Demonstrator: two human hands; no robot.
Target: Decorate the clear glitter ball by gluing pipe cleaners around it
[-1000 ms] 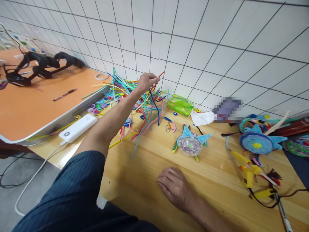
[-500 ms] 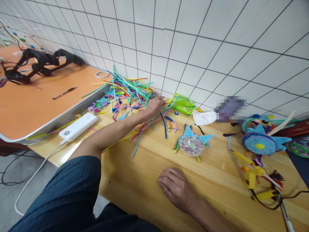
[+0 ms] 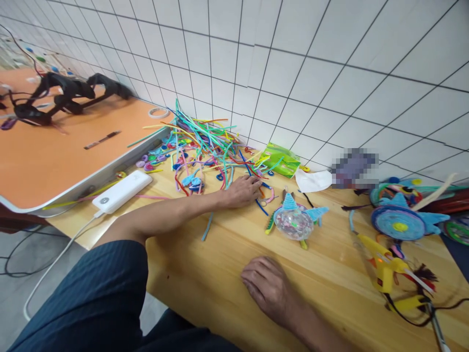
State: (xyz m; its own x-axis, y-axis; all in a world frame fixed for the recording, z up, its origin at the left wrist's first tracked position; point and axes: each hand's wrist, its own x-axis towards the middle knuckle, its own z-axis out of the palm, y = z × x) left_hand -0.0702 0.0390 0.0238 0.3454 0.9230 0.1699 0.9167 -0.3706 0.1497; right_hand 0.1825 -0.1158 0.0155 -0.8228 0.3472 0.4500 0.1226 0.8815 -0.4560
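My left hand [image 3: 242, 191] lies low over the near edge of a heap of coloured pipe cleaners [image 3: 207, 137], fingers stretched forward and slightly bent, with no held thing showing. By its fingertips are a dark blue pipe cleaner [image 3: 262, 206], short orange and pink pieces and small scissors [image 3: 275, 197], partly covered. My right hand [image 3: 266, 288] rests on the wooden table, fingers curled in, with nothing visible in them. Between and beyond the hands stands a clear, glitter-filled fish-like figure [image 3: 294, 224] with light blue pipe-cleaner fins and green-yellow feet.
A yellow glue gun [image 3: 384, 269] with a dark cord lies right, near a blue coiled fish-like piece [image 3: 397, 222]. At the wall are a green packet [image 3: 280, 160] and white paper [image 3: 313, 180]. A white power bank [image 3: 122, 190] sits left, beside an orange-topped tray [image 3: 73, 161].
My left hand has come down and nearer from the pipe-cleaner heap to the spot beside the scissors. The right hand stays in place. The view has shifted slightly.
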